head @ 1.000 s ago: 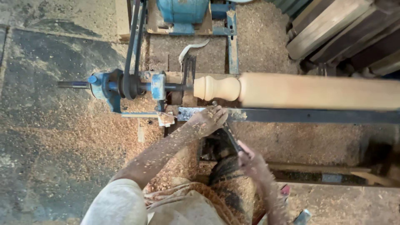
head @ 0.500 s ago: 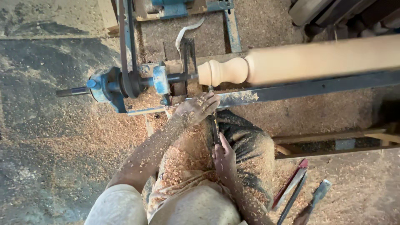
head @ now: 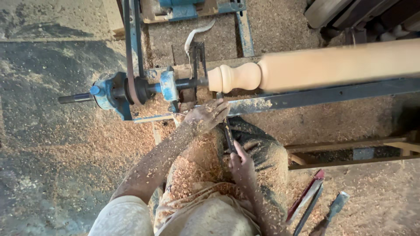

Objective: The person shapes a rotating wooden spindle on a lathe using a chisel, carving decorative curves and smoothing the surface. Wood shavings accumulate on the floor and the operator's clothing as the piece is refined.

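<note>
Right hand [head: 239, 162] nearer, both hands' fingers clenched on chisel [head: 227, 133], tip toward spindle [head: 315, 67].

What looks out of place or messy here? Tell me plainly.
Wood shavings cover the floor and coat the person's left hand, right hand and lap. Spare chisels lie loose on the ground at the right. The turned wooden spindle sits straight on the lathe; nothing looks damaged.

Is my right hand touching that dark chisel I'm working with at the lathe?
Touching. The head view shows the right hand wrapped around the lower end of the dark chisel, its shaft emerging from the fingers with no gap.
</note>
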